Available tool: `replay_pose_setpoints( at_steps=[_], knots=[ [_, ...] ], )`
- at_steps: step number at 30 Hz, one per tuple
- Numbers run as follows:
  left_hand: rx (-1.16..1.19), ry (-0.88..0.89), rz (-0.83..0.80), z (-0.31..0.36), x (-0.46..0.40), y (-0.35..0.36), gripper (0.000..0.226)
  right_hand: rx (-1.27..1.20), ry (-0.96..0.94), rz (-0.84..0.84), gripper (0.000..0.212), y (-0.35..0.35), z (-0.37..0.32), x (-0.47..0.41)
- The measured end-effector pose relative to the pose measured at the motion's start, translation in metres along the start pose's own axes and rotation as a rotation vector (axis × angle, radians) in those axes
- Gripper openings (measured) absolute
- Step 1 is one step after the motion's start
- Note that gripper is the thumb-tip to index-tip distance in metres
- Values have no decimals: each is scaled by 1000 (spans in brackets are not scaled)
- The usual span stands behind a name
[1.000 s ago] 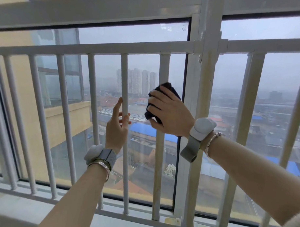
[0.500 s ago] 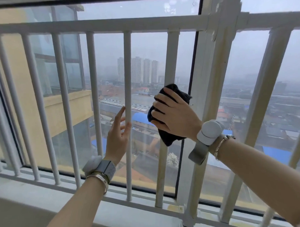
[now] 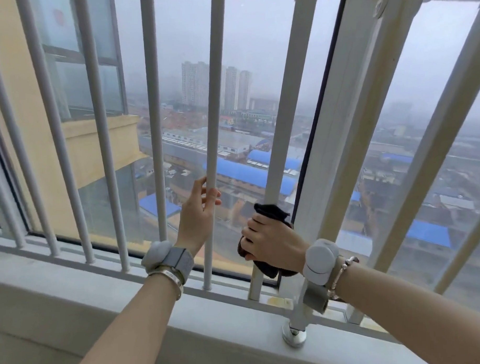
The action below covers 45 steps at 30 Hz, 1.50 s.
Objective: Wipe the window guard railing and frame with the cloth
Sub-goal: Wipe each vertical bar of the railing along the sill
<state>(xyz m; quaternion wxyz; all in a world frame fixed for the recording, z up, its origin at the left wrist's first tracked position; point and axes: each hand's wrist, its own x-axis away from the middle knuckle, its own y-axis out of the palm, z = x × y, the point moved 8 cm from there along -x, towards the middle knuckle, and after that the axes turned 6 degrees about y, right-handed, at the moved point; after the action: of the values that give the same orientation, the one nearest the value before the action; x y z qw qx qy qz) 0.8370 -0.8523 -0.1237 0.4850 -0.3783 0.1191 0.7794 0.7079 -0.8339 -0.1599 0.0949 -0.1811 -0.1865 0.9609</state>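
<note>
A white window guard railing of upright bars (image 3: pixel 154 108) stands in front of the glass, joined at the bottom by a rail (image 3: pixel 100 271). My right hand (image 3: pixel 273 243) grips a black cloth (image 3: pixel 271 212) wrapped round the lower part of a flat white bar (image 3: pixel 288 104), close to the bottom rail. My left hand (image 3: pixel 199 213) rests with nearly straight fingers against the round bar (image 3: pixel 216 87) just to the left. The thick white window frame post (image 3: pixel 348 129) rises directly right of the cloth.
A grey sill (image 3: pixel 74 310) runs below the railing. A metal foot (image 3: pixel 293 335) anchors the post on the sill. More bars (image 3: pixel 433 153) slant at the right. Behind the glass lie a yellow building wall (image 3: pixel 21 107) and a hazy town.
My right hand has slid the cloth down the flat bar from mid-height to near the bottom rail. My left hand stays on its bar. The view has tilted downward.
</note>
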Motion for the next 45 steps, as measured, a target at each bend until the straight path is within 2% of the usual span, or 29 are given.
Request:
replay_pose_setpoints(
  at_steps=[3, 6, 9, 15, 18, 21, 23, 25, 27, 30, 32, 37, 40, 45],
  knots=[
    [5, 1, -7, 0, 1, 1, 23, -50, 144, 133, 20, -28, 58, -10],
    [-6, 16, -16, -1, 0, 0, 20, -42, 272, 157, 28, -38, 94, -11],
    [-33, -13, -19, -8, 7, 3, 17, -25, 250, 107, 32, -21, 61, -9],
    [-101, -62, -70, -31, 37, 7, 18, 33, 28, -163, 37, 31, -39, 8],
    [-137, -29, -84, -27, 35, 7, 21, 18, -74, -260, 27, 51, -89, 32],
    [-147, -24, -107, -26, 34, 6, 21, 6, -132, -289, 21, 55, -118, 51],
    [-151, -29, -110, -27, 34, 6, 20, -69, -142, -215, 20, 46, -118, 53],
    [-155, -34, -105, -28, 32, 6, 19, -143, -90, -83, 17, 28, -99, 51],
    [-157, -34, -100, -28, 32, 6, 20, -184, 42, 42, 22, 7, -60, 44],
    [-149, -32, -92, -26, 34, 7, 23, -152, 258, 126, 29, -5, -10, 34],
    [-118, -47, -73, -29, 36, 8, 24, -155, 325, 95, 37, 3, -12, 36],
    [-109, -110, -98, -52, 51, 15, 14, -241, 328, -92, 58, 39, -76, 62],
    [-120, -162, -86, -63, 64, 19, 11, -270, 301, -163, 60, 52, -115, 75],
    [-150, -169, -98, -62, 63, 20, 12, -434, 284, -157, 55, 54, -145, 99]
  ],
)
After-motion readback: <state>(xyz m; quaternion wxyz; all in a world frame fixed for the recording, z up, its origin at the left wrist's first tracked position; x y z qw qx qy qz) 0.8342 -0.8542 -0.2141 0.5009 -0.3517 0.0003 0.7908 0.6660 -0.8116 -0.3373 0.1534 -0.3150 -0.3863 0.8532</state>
